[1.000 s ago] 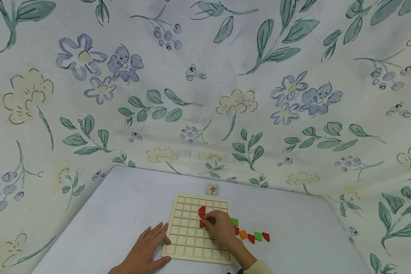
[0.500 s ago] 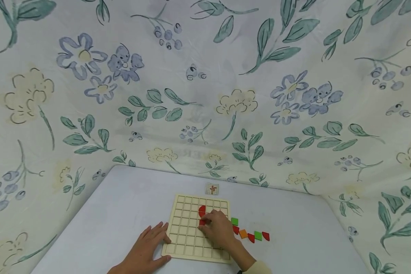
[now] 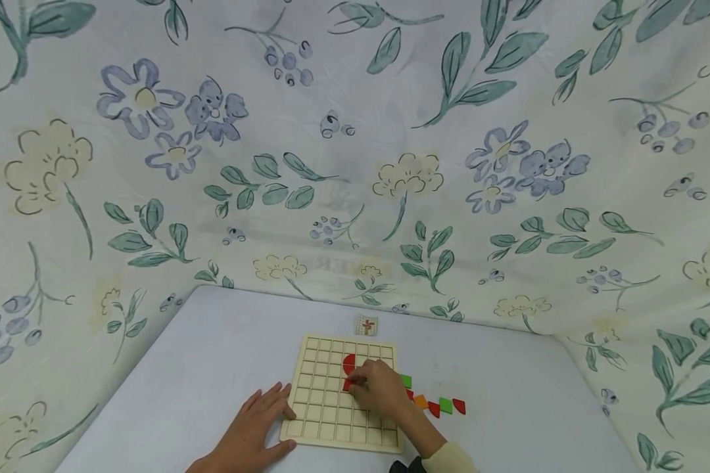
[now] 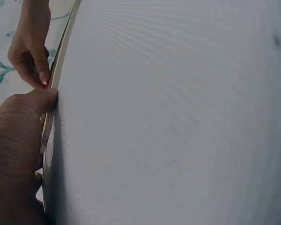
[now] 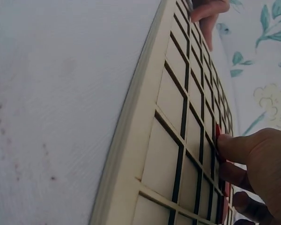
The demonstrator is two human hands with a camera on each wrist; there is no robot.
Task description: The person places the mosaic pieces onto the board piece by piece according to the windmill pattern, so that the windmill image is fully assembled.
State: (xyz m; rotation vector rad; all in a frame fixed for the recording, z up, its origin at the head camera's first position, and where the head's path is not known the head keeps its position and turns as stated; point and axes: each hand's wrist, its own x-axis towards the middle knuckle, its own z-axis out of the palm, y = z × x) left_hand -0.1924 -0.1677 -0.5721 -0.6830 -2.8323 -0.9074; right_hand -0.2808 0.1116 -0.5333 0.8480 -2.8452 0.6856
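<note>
A small flat red piece [image 3: 348,385] sits at the lower centre of the frame, on the pale wooden grid board [image 3: 313,414], just below two red quarter-circle pieces [image 3: 349,364] that together make a half-round. The right hand [image 3: 381,391] pinches the piece between thumb and fingertips, probably because so thin a shape needs fine control to line up with a cell. The left hand [image 3: 251,424] grasps nothing: its fingers are spread, touching the board's left edge, apparently to keep it from sliding. Right of the board, loose red, orange and green flat pieces [image 3: 446,406] lie in a staggered row, seemingly within easy reach of the right hand. Above the board, a small printed card [image 3: 366,325] lies face up on the white counter [image 3: 171,381], likely for easy viewing. Floral fabric [image 3: 242,230] fills the upper frame
</note>
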